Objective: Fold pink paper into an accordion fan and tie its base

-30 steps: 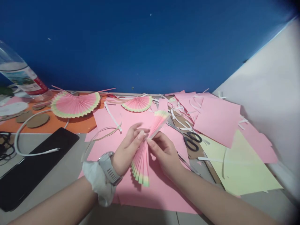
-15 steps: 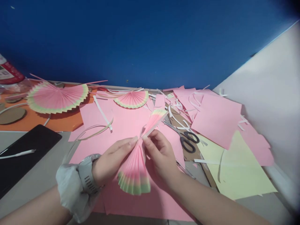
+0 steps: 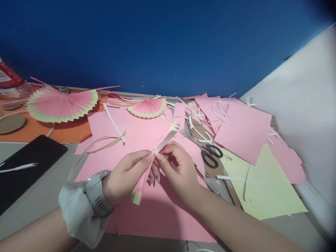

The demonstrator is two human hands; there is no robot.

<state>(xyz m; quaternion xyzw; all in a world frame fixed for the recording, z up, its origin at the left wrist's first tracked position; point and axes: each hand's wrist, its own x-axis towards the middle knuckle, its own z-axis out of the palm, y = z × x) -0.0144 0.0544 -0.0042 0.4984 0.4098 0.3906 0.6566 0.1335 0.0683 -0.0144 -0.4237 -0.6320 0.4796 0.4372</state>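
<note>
Between my two hands is a pleated paper fan (image 3: 166, 139), pink with pale green-yellow ends, its folds pressed together into a narrow slanted strip. My left hand (image 3: 132, 168) pinches it at the middle, thumb on top. My right hand (image 3: 178, 168) pinches the same middle point from the other side, its thumb close to the left one. The fan's lower end points down left and its upper end up right. Beneath lie pink paper sheets (image 3: 152, 220). Beyond them rests a small opened half-round fan (image 3: 147, 107), and at the left a larger one (image 3: 63, 105).
Scissors with black handles (image 3: 211, 155) lie right of my right hand, beside yellow paper (image 3: 273, 189) and stacked pink sheets (image 3: 244, 133). White paper scraps are scattered there. A black phone-like slab (image 3: 28, 168) and cardboard discs (image 3: 12, 125) are at the left. A blue wall (image 3: 168, 45) rises behind.
The lower part of the fan, spread out before, is now folded together into a narrow strip. Its upper part has narrowed too. Both hands still pinch the middle.
</note>
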